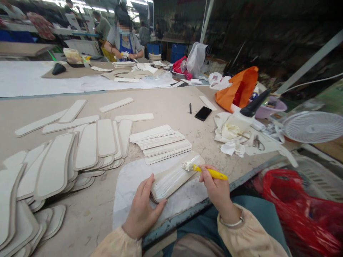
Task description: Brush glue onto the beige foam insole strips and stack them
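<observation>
My right hand (215, 187) is closed around a yellow-handled glue brush (206, 171), whose white bristles rest on the far end of a long pale strip (174, 176). The strip is wet and shiny with glue and lies on top of a small stack, on a whitish mat (134, 178) at the table's front edge. My left hand (142, 208) lies flat with fingers stretched, pressing the near end of that strip. A stack of similar strips (160, 142) sits just beyond.
Many pale rounded panels (61, 164) overlap across the left of the table. A black phone (203, 113), a pen (190, 107), a glue bottle (245, 116) on rags, an orange bag (238, 89), a white fan (312, 126) and a red bag (302, 210) are at right. Another person (123, 39) works at the far table.
</observation>
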{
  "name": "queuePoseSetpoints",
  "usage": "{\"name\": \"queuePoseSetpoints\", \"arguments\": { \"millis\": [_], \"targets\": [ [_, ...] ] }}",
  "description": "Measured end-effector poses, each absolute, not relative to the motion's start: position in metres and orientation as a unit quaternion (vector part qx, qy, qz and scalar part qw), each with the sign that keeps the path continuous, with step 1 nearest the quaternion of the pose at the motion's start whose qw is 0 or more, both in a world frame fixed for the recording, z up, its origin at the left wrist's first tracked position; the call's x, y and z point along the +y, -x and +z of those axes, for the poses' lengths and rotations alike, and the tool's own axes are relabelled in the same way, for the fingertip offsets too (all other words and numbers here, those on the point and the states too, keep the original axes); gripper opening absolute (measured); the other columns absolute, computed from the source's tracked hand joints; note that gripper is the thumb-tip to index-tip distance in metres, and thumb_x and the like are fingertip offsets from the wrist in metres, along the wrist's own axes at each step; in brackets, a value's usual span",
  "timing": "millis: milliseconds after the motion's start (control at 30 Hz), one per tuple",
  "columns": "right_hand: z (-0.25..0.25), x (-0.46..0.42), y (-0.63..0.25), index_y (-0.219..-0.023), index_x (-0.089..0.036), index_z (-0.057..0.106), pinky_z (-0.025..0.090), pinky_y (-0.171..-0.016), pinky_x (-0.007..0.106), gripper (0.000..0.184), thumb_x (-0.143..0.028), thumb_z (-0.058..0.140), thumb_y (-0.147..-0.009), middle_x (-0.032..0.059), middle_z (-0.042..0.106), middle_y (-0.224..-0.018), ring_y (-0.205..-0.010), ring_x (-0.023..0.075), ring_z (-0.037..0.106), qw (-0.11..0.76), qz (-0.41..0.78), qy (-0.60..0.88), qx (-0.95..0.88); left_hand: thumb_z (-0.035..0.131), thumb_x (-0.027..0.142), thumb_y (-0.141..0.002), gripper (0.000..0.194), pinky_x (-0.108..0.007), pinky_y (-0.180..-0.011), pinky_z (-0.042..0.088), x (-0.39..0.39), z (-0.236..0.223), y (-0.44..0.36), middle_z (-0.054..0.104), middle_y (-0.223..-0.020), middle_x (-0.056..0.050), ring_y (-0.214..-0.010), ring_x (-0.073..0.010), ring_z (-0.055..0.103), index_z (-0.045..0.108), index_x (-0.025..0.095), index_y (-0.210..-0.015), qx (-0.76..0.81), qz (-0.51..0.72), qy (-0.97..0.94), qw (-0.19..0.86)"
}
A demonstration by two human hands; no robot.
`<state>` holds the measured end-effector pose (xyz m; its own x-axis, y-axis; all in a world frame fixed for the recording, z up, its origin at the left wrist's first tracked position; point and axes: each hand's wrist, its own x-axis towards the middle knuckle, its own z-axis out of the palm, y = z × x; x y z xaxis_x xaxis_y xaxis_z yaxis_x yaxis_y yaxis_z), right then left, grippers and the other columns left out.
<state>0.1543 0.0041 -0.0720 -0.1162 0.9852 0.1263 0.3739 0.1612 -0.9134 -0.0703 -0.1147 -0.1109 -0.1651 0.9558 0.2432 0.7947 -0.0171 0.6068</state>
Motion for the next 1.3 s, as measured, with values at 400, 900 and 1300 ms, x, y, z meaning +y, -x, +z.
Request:
{"name": "queuePoseSetpoints", "arguments": {
  "millis": [400, 900, 1300],
  "targets": [
    [-0.072, 0.018, -0.175, -0.085, -0.017, 0.064, 0.05, -0.061, 0.025, 0.029, -0.039, 0.048, -0.094, -0.001, 0.06, -0.057, -0.054, 0.0141, 0.06, 0.388, 0.358, 0.515, -0.675, 0.065, 0.039, -0.08, 0.077, -0.047, -0.099, 0.048, -0.112, -0.12, 0.074, 0.055, -0.124, -0.014, -0.115, -0.0282, 0.054, 0.029, 0.017, -0.144, 0.686, 0.324, -0.648, 0.07],
    [-0.079, 0.002, -0.162, -0.112, -0.016, 0.059, 0.054, -0.065, 0.029, 0.021, -0.017, 0.053, -0.092, 0.0077, 0.07, -0.083, -0.073, 0.0173, 0.065, 0.359, 0.14, 0.274, -0.881, 0.064, 0.045, -0.08, 0.075, -0.049, -0.095, 0.05, -0.111, -0.125, 0.077, 0.056, -0.122, -0.014, -0.112, -0.0297, 0.055, 0.032, 0.017, -0.142, 0.687, 0.318, -0.652, 0.043],
    [-0.081, 0.015, -0.199, -0.11, -0.019, 0.06, 0.056, -0.074, 0.031, 0.024, -0.01, 0.057, -0.087, 0.0079, 0.072, -0.093, -0.082, 0.0181, 0.069, 0.426, 0.092, 0.36, -0.825, 0.064, 0.047, -0.079, 0.073, -0.048, -0.093, 0.051, -0.11, -0.123, 0.077, 0.057, -0.121, -0.015, -0.111, -0.0303, 0.056, 0.037, 0.016, -0.139, 0.685, 0.314, -0.657, 0.032]
  ]
}}
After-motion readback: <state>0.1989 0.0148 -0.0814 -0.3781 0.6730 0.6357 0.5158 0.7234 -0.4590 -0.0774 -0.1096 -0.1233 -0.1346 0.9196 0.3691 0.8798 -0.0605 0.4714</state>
